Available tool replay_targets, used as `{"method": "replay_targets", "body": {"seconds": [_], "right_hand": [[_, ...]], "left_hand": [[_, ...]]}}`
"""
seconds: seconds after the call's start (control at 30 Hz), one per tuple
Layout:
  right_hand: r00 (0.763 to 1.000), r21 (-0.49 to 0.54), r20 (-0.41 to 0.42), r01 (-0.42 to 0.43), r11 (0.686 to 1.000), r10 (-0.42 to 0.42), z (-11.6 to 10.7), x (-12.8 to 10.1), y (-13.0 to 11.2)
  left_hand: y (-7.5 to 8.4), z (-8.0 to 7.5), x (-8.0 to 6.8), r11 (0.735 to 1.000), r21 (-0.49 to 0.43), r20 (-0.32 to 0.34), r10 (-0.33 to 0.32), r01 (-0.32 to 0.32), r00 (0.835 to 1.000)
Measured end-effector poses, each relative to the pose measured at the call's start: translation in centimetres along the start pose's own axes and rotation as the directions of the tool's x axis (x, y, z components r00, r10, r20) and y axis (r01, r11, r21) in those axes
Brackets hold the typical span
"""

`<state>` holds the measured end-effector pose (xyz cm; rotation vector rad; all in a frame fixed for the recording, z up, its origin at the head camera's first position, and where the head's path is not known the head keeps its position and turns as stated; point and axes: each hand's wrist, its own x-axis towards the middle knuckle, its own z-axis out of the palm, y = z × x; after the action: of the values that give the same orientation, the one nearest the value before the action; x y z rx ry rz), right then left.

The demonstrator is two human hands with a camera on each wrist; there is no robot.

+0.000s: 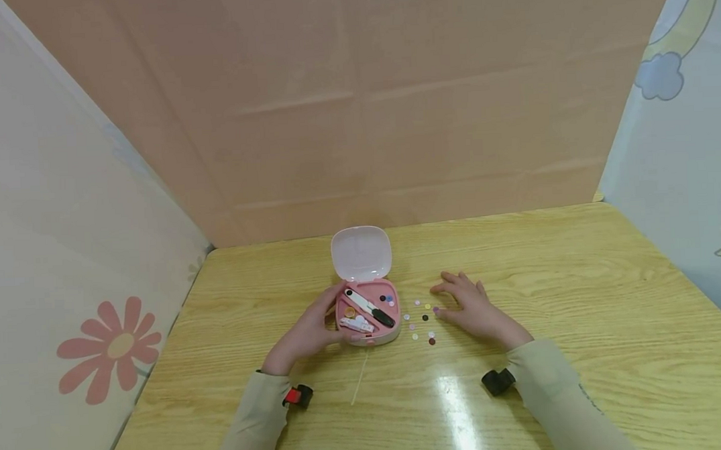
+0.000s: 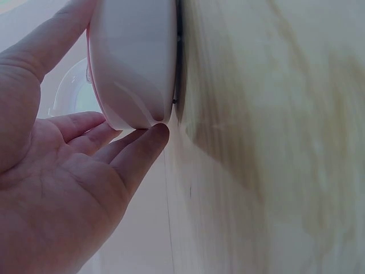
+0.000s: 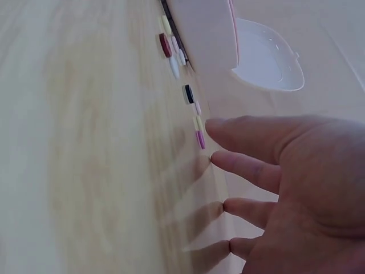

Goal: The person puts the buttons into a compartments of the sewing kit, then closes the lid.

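Note:
A small pink case (image 1: 367, 316) lies with its lid (image 1: 362, 254) flipped up on the wooden table (image 1: 580, 276). Inside are a white-and-black tool (image 1: 370, 307), an orange piece (image 1: 350, 312) and a few buttons (image 1: 386, 298). My left hand (image 1: 309, 331) holds the case's left side; in the left wrist view the thumb (image 2: 45, 45) lies along one side of the case (image 2: 134, 57) and the fingers (image 2: 140, 151) along the other. My right hand (image 1: 469, 307) rests flat on the table with fingers spread, beside several scattered buttons (image 1: 422, 319). A purple button (image 3: 200, 138) sits just off one fingertip of that hand (image 3: 296, 182).
A cardboard wall (image 1: 356, 118) closes the back, and patterned cloth panels (image 1: 66, 265) stand on both sides. A thin pale thread (image 1: 361, 379) lies in front of the case. Wrist cameras (image 1: 498, 381) sit on both forearms.

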<state>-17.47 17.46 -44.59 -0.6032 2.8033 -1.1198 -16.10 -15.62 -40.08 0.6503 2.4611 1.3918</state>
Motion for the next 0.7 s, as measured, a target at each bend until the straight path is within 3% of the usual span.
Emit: {"method": "replay_targets", "body": {"seconds": [0.13,0.37,0.7], "right_hand": [[1.0,0.004,-0.021,0.004,1.0,-0.004,0.1,0.0,0.0],[0.999,0.008,-0.042,0.0,1.0,0.0,0.3,0.1,-0.1],[0.999,0.019,-0.052,-0.002,1.0,0.003,0.4,0.2,-0.3]], "left_hand": [[-0.5,0.1,0.2,1.0,0.003,-0.002,-0.004,0.004,1.0],[-3.4,0.4,0.9,1.0,0.031,-0.017,0.0,0.0,1.0],[-3.6,0.3,1.0,0.998,0.051,-0.005,-0.041,0.041,0.999]]}}
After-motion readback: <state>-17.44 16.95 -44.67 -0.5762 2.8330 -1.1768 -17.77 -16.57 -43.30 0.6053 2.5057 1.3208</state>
